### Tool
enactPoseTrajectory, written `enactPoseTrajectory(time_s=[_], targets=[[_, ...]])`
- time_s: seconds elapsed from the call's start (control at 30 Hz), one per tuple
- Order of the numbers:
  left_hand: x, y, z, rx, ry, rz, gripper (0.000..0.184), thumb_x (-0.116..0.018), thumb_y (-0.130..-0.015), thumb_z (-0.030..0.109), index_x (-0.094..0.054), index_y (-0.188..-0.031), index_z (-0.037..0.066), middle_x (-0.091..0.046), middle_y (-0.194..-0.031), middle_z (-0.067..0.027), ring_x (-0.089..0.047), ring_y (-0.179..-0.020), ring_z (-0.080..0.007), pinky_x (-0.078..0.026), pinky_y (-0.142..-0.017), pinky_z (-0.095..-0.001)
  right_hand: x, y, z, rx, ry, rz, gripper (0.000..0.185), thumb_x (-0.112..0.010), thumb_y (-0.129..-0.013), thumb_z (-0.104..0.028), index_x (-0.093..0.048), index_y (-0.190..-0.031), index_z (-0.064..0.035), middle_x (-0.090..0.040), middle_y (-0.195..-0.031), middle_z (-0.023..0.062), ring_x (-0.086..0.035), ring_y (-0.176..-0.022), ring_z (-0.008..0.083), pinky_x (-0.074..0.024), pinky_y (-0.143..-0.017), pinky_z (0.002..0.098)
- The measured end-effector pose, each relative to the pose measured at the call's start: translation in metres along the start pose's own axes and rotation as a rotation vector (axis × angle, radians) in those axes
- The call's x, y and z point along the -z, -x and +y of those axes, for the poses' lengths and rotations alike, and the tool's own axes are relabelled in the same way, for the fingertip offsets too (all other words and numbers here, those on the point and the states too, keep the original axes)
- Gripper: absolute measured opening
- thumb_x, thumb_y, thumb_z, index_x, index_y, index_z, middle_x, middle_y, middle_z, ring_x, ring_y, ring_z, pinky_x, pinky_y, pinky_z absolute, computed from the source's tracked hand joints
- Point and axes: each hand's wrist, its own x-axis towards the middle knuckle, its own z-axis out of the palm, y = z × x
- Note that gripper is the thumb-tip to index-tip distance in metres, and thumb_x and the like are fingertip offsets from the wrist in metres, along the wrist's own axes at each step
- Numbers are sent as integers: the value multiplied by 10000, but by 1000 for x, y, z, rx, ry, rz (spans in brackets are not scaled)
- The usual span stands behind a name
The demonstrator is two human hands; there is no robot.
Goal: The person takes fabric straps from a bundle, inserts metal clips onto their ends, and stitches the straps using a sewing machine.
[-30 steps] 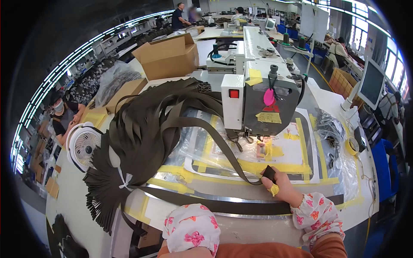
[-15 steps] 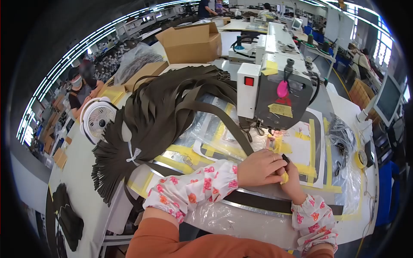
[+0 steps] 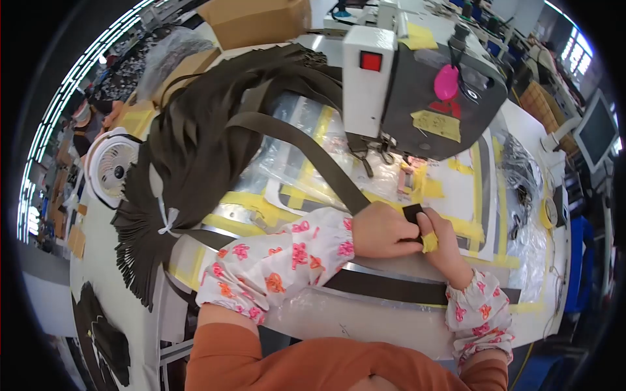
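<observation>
A dark brown strap (image 3: 326, 171) runs from the big bundle of straps (image 3: 202, 140) down to my left hand (image 3: 383, 232), whose fingers are closed on it. The strap's short end (image 3: 412, 212) pokes up between my two hands. My right hand (image 3: 445, 244) pinches that end between thumb and fingers, close against the left fingertips. Yellow tape (image 3: 430, 243) is wrapped on a digit of the right hand. Just beyond the hands stands a sewing machine (image 3: 427, 104), its needle area lit. Another dark strap (image 3: 385, 289) lies flat along a metal strip below my wrists.
White cord (image 3: 168, 221) ties the bundle. A small white fan (image 3: 114, 167) stands left of it, a cardboard box (image 3: 257, 23) behind. Yellow tape and clear plastic cover the worktop (image 3: 300, 326). A tape roll (image 3: 548, 213) and monitor (image 3: 596, 133) are at right.
The view has tipped down and come nearer the machine. My hands have drawn slightly apart, and more of the strap's end shows between them.
</observation>
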Motion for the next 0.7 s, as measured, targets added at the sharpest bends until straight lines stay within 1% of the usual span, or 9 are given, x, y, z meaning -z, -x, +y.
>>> enactPoseTrajectory(time_s=[0.03, 0.1, 0.13, 0.17, 0.3, 0.43, 0.53, 0.63, 0.7], targets=[[10, -1, -1, 28, 82, -22, 267, -642, -778, 241, -552, -593, 71, -492, -495, -93, -522, -445, -267, -400, -428, -341, -1, -1, 0, 45, -8, 51, 269, -438, -949, -232, -528, -849, 1, -516, -620, 81, -504, -552, 162, -416, -525, 331], [20, -4, -12, 348, 202, 11, 273, -644, -803, 249, -609, -654, 23, -513, -487, -90, -501, -400, -182, -373, -419, -308, 10, -6, -6, -335, -387, -87, 308, -448, -948, -272, -507, -794, -12, -484, -595, 42, -457, -471, 121, -367, -452, 269], [22, -6, -15, 451, 289, 86, 243, -636, -815, 231, -609, -706, 16, -517, -476, -67, -491, -404, -120, -368, -418, -294, 8, -7, -6, -344, -436, -81, 326, -439, -950, -293, -499, -786, -18, -469, -582, 29, -435, -448, 99, -341, -433, 247], [24, -7, -20, 547, 213, -30, 200, -620, -832, 212, -610, -788, 17, -526, -489, -43, -479, -432, -91, -378, -445, -270, 5, -9, -5, -337, -492, -79, 345, -430, -952, -314, -491, -778, -23, -454, -569, 15, -413, -425, 76, -316, -414, 225], [15, -1, -30, 383, 356, 16, 158, -589, -858, 153, -602, -853, -5, -552, -585, -39, -466, -525, -59, -387, -497, -232, 0, -18, -9, -307, -547, -184, 374, -388, -963, -338, -488, -794, -20, -470, -563, 16, -434, -421, 73, -330, -417, 226], [20, -3, -29, 565, 270, -9, 151, -590, -858, 140, -606, -886, -8, -574, -631, -34, -469, -559, -57, -396, -516, -225, 1, -14, -8, -331, -545, -204, 358, -376, -969, -314, -489, -815, -11, -511, -590, 33, -502, -433, 94, -359, -411, 226], [21, -3, -27, 553, 243, -48, 155, -583, -866, 141, -608, -899, -8, -591, -692, -36, -503, -617, -56, -416, -561, -213, 1, -15, -14, -367, -582, -179, 322, -380, -969, -269, -482, -831, 3, -539, -625, 58, -550, -454, 119, -409, -415, 236], [21, -3, -32, 612, 629, 188, 150, -576, -870, 123, -606, -945, -2, -604, -787, -30, -538, -727, -53, -432, -631, -204, -1, -13, -12, -372, -647, -141, 287, -384, -967, -232, -475, -852, 15, -554, -657, 79, -575, -470, 138, -451, -426, 249], [33, -1, -35, 632, 951, 204, 168, -566, -850, 50, -583, -1015, 19, -594, -953, -51, -536, -827, -88, -434, -735, -228, -1, -11, -8, -352, -665, -128, 278, -383, -967, -223, -474, -865, 19, -563, -675, 86, -580, -475, 144, -463, -433, 252]])
